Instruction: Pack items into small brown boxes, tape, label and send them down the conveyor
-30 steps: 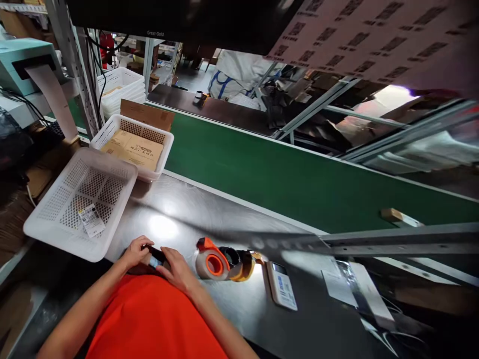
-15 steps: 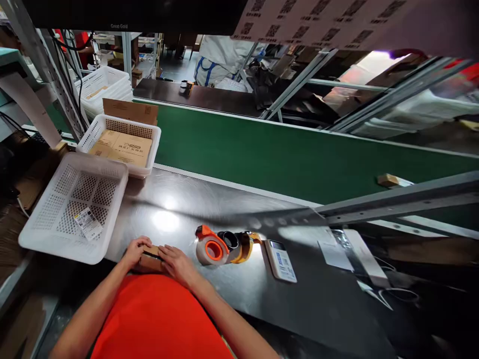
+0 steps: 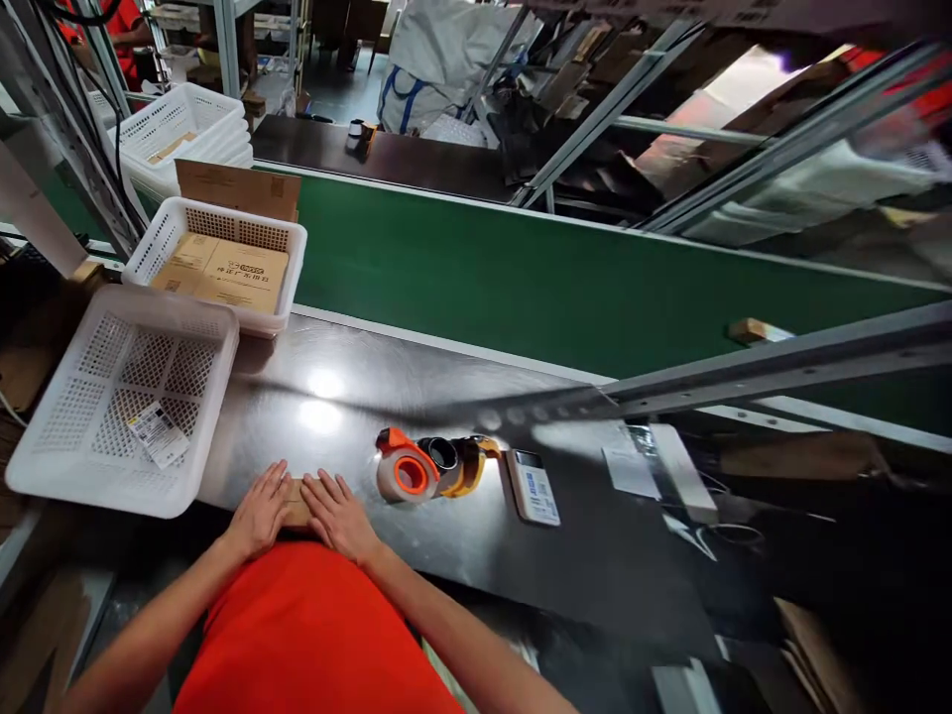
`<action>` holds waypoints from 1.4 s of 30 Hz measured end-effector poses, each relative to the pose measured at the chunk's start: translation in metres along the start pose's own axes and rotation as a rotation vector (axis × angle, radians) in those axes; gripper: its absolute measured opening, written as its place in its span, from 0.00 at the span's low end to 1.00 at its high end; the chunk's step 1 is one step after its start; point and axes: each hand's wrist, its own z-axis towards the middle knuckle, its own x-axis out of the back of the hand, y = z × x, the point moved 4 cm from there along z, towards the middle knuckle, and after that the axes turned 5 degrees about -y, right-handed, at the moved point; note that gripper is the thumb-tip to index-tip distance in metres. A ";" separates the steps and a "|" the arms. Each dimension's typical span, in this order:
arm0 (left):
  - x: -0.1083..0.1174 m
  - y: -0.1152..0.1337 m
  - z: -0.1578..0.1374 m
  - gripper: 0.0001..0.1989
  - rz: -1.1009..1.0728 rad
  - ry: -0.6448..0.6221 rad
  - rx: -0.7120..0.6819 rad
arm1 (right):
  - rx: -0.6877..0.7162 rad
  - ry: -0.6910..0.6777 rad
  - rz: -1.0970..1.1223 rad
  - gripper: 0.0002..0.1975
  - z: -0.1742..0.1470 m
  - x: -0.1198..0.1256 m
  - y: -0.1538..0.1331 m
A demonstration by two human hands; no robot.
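A small brown cardboard box point(image 3: 297, 507) lies at the near edge of the metal table, close against my red top. My left hand point(image 3: 260, 510) rests flat over its left side, fingers stretched out. From the right, my right hand point(image 3: 338, 516) lies flat on the box as well, its fingers extended. Only a narrow strip of cardboard shows between the two hands; the rest is covered. To the right of my right hand stands a tape dispenser point(image 3: 408, 471) with an orange hub, beside a second, yellow tape dispenser point(image 3: 468, 468).
A white basket point(image 3: 45, 446) holding a printed label point(image 3: 159, 434) is on the left. Behind it, another white basket point(image 3: 296, 260) contains flattened cartons point(image 3: 245, 273). A calculator-like device point(image 3: 534, 488) lies right of the dispensers. The green conveyor belt point(image 3: 476, 288) runs behind the table point(image 3: 349, 387).
My fingers have gone from curling around the box's edges to lying flat across its top. The whole view has tilted down slightly.
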 end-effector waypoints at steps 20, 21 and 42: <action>0.001 0.007 0.047 0.17 -0.451 0.100 0.103 | -0.769 0.293 0.329 0.11 -0.085 0.084 0.135; 0.000 0.008 0.048 0.17 -0.472 0.109 0.128 | -0.737 0.288 0.397 0.12 -0.085 0.088 0.128; 0.029 0.031 0.036 0.15 -0.979 0.446 0.716 | -0.021 0.195 0.083 0.40 -0.040 0.095 0.035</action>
